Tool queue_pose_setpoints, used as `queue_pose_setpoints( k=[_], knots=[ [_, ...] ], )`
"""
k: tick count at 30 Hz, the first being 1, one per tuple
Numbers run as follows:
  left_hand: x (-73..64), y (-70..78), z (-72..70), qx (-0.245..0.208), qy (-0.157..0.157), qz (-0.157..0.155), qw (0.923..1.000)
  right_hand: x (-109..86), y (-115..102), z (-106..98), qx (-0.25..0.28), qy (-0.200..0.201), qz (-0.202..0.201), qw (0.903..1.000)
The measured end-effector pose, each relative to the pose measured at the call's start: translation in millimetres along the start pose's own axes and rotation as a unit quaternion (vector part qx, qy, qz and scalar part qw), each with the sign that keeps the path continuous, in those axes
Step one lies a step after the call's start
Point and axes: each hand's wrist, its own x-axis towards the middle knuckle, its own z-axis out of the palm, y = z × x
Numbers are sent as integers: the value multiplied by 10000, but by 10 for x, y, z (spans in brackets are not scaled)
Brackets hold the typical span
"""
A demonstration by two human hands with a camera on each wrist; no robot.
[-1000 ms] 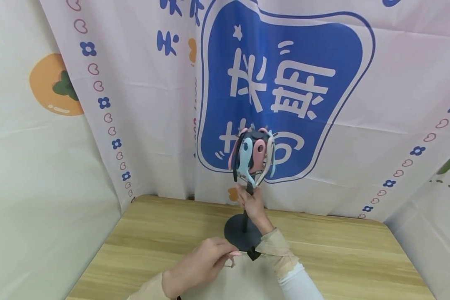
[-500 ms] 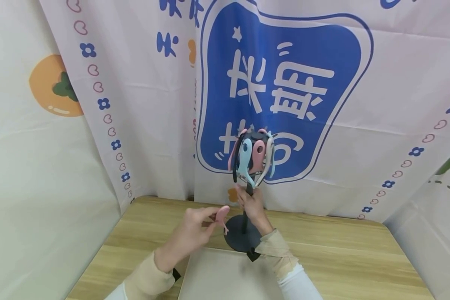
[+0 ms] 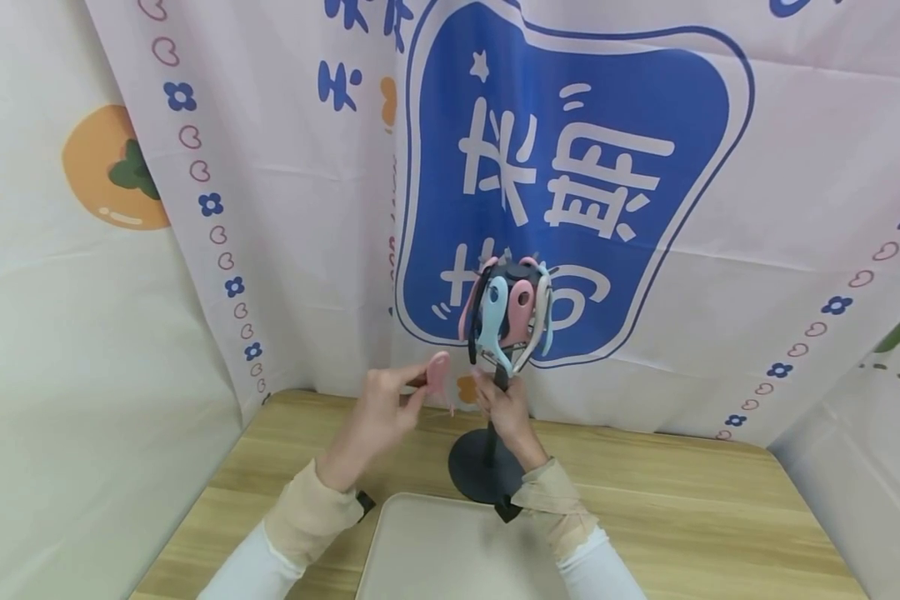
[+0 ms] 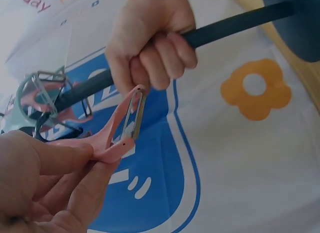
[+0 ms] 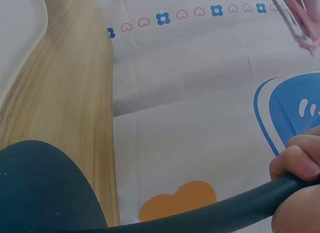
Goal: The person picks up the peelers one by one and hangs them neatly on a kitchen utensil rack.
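Note:
A pink Y-shaped peeler [image 4: 107, 138] with a metal blade is pinched between the thumb and fingers of my left hand [image 3: 382, 412]. In the head view it is held up left of a dark stand [image 3: 490, 446]. My right hand [image 3: 506, 410] grips the stand's post below its top, fingers wrapped round it in the left wrist view. Around the stand's head hang several peelers, among them a light blue peeler [image 3: 491, 312], a pink peeler [image 3: 521, 308] and a white one; the ones at the back are partly hidden. The held peeler is apart from the stand.
A beige tray [image 3: 450, 546] lies on the wooden table [image 3: 667, 517] in front of the stand's round base. Close behind the table hangs a printed cloth [image 3: 330, 275]. Light cloth walls stand at both sides.
My left hand has lifted the pink peeler from above the tray, up and away from me, to beside the stand's post. My right hand has kept its grip on the post.

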Motion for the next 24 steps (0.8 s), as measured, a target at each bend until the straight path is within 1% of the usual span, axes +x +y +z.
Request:
queue_pose_setpoints(
  k=[4,8,12,24],
  knots=[
    [123,-21,-48,102,128,-210,9996,0,12,-8,-46,-13,-5,10000],
    [242,-42,-92,45,282,-521,9982,4,8,-2,-83,-12,-18,10000],
    [356,-52,-116,-29,470,-726,9962,4,-1,6,-81,-27,-6,10000],
    [784,-43,-60,-134,1075,-688,9917,10,-3,5,-36,-2,-17,10000]
  ],
)
